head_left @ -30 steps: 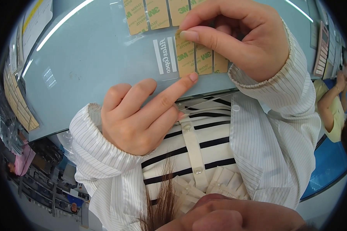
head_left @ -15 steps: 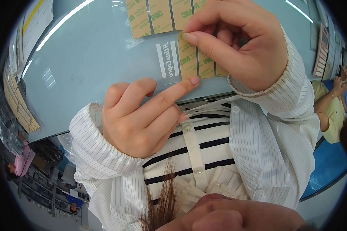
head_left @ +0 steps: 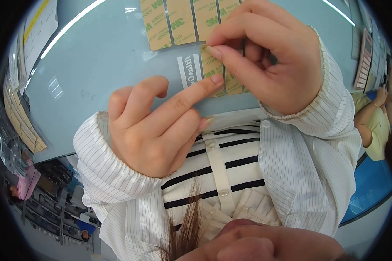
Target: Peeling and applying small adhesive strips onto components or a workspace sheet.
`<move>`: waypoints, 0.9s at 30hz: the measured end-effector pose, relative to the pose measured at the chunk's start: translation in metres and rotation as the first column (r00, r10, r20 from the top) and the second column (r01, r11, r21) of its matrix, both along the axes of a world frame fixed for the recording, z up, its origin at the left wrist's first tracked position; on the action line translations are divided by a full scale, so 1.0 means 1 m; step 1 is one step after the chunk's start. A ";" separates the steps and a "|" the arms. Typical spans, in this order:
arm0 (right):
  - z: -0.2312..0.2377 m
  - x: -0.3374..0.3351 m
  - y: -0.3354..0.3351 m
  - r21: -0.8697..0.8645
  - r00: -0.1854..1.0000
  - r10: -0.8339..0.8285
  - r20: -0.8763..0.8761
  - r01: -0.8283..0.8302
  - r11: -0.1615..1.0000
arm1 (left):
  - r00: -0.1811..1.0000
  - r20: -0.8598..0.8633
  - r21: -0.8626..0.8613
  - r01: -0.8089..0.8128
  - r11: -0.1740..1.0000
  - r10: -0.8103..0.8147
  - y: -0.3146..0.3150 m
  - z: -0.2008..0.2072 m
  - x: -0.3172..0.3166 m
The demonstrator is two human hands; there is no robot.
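Tan adhesive backing pieces [head_left: 211, 65] with green print lie before me in two rows. My right hand [head_left: 272, 65] pinches the far left corner of the nearest row's left piece between thumb and index finger; its other fingers curl behind. My left hand [head_left: 150, 126] has its index finger stretched out, the tip resting on the near part of that same piece. The other left fingers are bent and apart, with nothing visible in them. White printed lettering between two white bars [head_left: 187, 71] sits just left of the piece, partly behind my left index finger.
The pieces lie on a blue-grey tabletop [head_left: 96, 74]. Papers [head_left: 41, 30] and a tan patterned strip [head_left: 26, 117] line the left edge. A pink calculator [head_left: 362, 61] is at the right. A person in yellow [head_left: 370, 126] sits beyond it. A pale sheet edge [head_left: 235, 116] reaches the table's near edge.
The tan pieces and white lettering have slid slightly toward me. My left index fingertip has moved farther up the piece. My right hand keeps its pinch at the corner.
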State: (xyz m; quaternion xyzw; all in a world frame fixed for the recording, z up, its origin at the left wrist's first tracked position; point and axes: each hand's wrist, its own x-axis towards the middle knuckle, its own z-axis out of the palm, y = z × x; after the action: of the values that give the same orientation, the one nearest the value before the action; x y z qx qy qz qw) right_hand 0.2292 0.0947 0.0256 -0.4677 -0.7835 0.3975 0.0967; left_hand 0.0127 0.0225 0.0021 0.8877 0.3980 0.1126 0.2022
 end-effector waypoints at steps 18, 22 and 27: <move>-0.009 0.021 -0.036 0.067 0.952 0.049 -0.301 -0.030 0.997 | 0.998 0.063 0.077 -0.009 0.997 0.004 0.020 -0.004 0.000; -0.008 0.019 -0.043 -0.027 0.948 0.050 -0.314 -0.061 0.998 | 0.982 0.187 -0.018 0.012 1.000 -0.008 0.008 0.000 -0.011; 0.000 0.020 -0.042 -0.187 0.910 0.089 -0.406 -0.178 0.966 | 0.923 0.341 -0.289 -0.075 0.954 0.176 0.001 0.011 -0.030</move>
State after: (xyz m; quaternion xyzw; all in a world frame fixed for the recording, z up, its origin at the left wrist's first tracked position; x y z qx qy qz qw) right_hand 0.2490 0.0530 0.0261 -0.3311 -0.7293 0.5734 0.1725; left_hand -0.0171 0.0235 0.0131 0.7880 0.4220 0.2321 0.3836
